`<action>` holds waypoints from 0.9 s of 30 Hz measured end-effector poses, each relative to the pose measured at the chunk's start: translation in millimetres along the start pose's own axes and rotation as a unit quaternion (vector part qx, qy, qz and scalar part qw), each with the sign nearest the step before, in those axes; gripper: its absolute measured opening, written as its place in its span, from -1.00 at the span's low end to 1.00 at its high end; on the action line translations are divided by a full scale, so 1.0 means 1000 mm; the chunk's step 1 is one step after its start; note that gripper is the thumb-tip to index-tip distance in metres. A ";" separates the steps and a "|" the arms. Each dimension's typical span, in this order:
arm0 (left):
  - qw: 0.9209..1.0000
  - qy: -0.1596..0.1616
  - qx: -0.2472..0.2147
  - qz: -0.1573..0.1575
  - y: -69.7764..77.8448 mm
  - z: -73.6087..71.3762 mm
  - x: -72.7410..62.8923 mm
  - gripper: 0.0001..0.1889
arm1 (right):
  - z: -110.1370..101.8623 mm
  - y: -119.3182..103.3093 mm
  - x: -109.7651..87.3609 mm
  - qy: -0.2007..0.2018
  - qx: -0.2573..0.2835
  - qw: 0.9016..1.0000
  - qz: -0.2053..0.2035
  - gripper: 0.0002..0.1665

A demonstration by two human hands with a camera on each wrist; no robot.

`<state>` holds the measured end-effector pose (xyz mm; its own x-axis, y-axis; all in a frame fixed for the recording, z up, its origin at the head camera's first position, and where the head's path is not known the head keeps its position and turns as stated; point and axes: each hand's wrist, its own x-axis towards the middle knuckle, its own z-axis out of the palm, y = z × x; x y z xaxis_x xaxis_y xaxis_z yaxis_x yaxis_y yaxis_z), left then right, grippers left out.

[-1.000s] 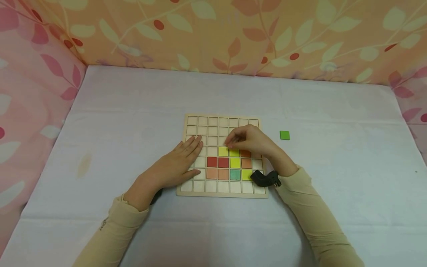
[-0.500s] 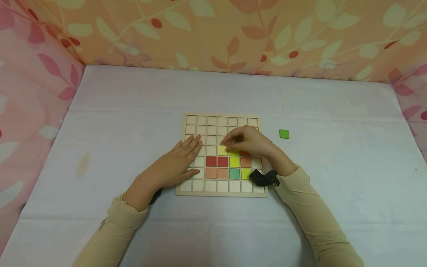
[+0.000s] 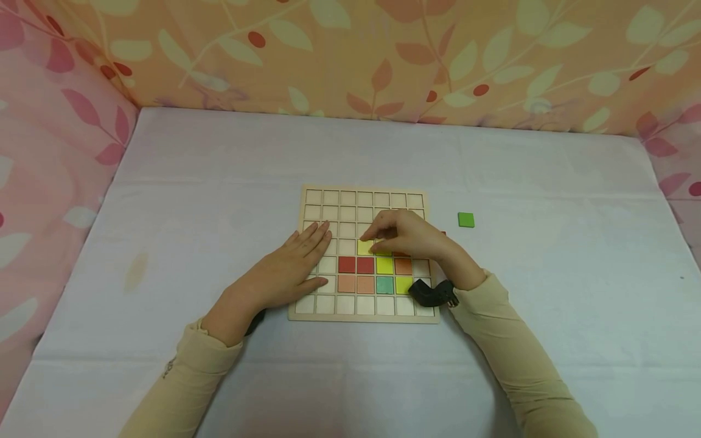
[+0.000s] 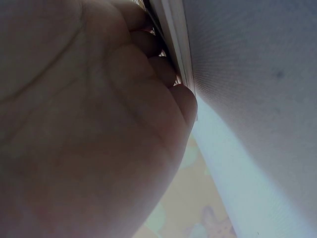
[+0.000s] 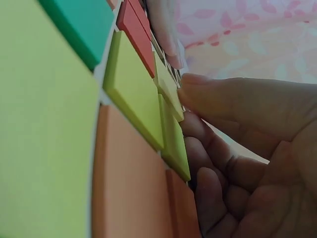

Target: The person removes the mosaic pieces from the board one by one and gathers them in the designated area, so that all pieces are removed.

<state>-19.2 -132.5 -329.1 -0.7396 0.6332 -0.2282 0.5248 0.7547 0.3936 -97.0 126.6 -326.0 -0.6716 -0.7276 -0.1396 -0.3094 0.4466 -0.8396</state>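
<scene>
A wooden grid board (image 3: 361,307) lies on the table in the head view, with several coloured square tiles in its lower cells. My left hand (image 3: 285,274) rests on the board's left side, fingers straight; in the left wrist view its fingertips (image 4: 184,101) lie along the board's edge. Over the board's right half, my right hand (image 3: 408,234) has thumb and index finger at a yellow tile (image 3: 364,248), pinching it by its edges. That yellow tile (image 5: 168,83) sits at its cell, beside another yellow tile (image 5: 173,141), in the right wrist view. The hand partly hides other tiles.
A green tile (image 3: 466,219) lies on the white cloth (image 3: 547,243) to the right of the board. Something small and red (image 3: 443,233) peeks out behind my right wrist. A patterned curtain (image 3: 328,61) stands at the back.
My right thumb and index finger have shifted slightly left and spread a little over the yellow tile. A bit of red now shows beside the right wrist. The left hand stays put.
</scene>
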 end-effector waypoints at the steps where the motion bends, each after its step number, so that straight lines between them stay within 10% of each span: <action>1: 1.000 0.000 0.000 0.000 0.000 0.000 0.000 -0.19 | 0.000 0.000 0.000 0.001 0.002 1.000 0.002 -0.78; 27: 1.000 0.004 0.008 0.001 0.000 0.001 0.000 -0.18 | 0.001 -0.001 -0.001 0.028 0.035 0.998 0.035 -0.87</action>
<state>-19.0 -132.4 -330.6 -0.7417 0.6332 -0.2212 0.5328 0.7565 0.3792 -95.8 126.5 -325.4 -0.7268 -0.6650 -0.1719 -0.2141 0.4570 -0.8633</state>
